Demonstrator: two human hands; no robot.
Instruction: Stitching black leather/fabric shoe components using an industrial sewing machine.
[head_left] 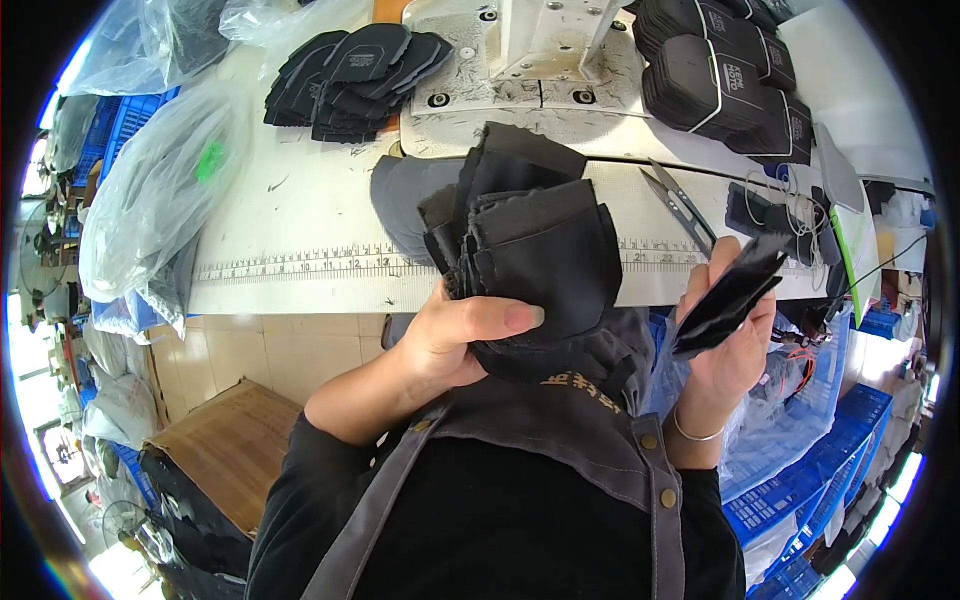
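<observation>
While the left hand (452,336) has its grip closed around a thick stack of black pieces (545,250) near the view's centre, over the front edge of the desk (290,220), the right hand (732,362), at three o'clock, grips a thinner black bundle (735,298). From that centre, scissors (684,208) lie at two o'clock, a loose black pile (357,75) at eleven, and banded black stacks (690,88) between one and two.

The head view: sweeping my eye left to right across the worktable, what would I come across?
Clear plastic bag → fanned dark pieces → black stack held in the left hand → scissors → thin black pieces held in the right hand → bright green strip.
</observation>
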